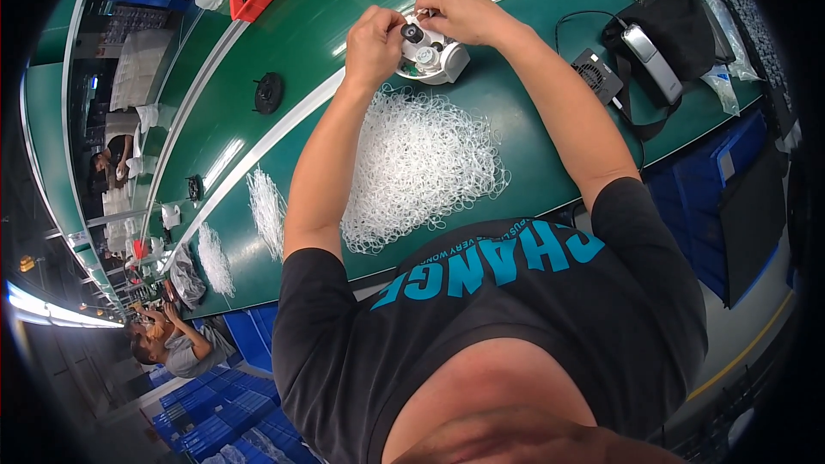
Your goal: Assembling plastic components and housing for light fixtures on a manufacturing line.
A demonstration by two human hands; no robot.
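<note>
Left hand (371,41): fingers pinched narrow on a small black round part (413,33), held just above the white housing (434,58).
Right hand (464,10): fingers curled onto the housing's far rim; the grip itself is hidden.
Housing: smooth white plastic, rounded, on the green desk (318,43).
Near it: tangled heap of thin clear rings (421,163), just beside.
</note>
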